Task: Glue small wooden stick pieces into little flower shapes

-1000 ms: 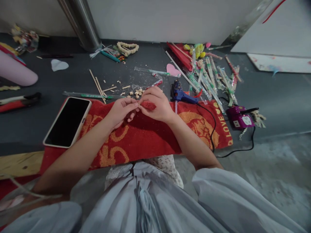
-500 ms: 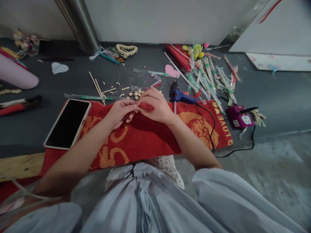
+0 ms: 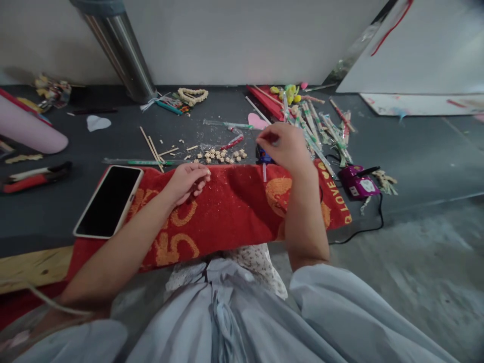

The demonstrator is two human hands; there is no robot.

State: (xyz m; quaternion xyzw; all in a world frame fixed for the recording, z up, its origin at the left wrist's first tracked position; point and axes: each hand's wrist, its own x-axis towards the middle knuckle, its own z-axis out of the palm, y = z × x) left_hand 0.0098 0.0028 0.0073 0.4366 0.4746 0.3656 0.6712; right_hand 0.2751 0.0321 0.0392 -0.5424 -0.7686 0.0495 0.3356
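My left hand (image 3: 186, 183) is over the red towel (image 3: 234, 212), its thumb and fingers pinched on a small pale wooden piece (image 3: 207, 172). My right hand (image 3: 285, 145) is raised above the blue glue gun (image 3: 265, 156) and covers most of it. Its fingers are curled, with thumb and fingertips close together; what they hold, if anything, cannot be made out. The clear glue stick (image 3: 264, 174) points from the gun onto the towel. Between the hands, small wooden pieces (image 3: 225, 155) lie in a cluster along the towel's far edge.
A phone (image 3: 109, 201) rests on the towel's left end, with pliers (image 3: 36, 177) farther left. Thin sticks (image 3: 151, 146) lie beyond it. Wrapped chopsticks (image 3: 333, 131) are heaped at the right, near a purple device (image 3: 359, 181) with a cord. A steel flask (image 3: 123, 55) stands behind.
My right hand has left my left hand and moved right, over the glue gun. The left hand stays pinched in place. The cluster of wooden pieces is now uncovered, and the view has tilted slightly upward.
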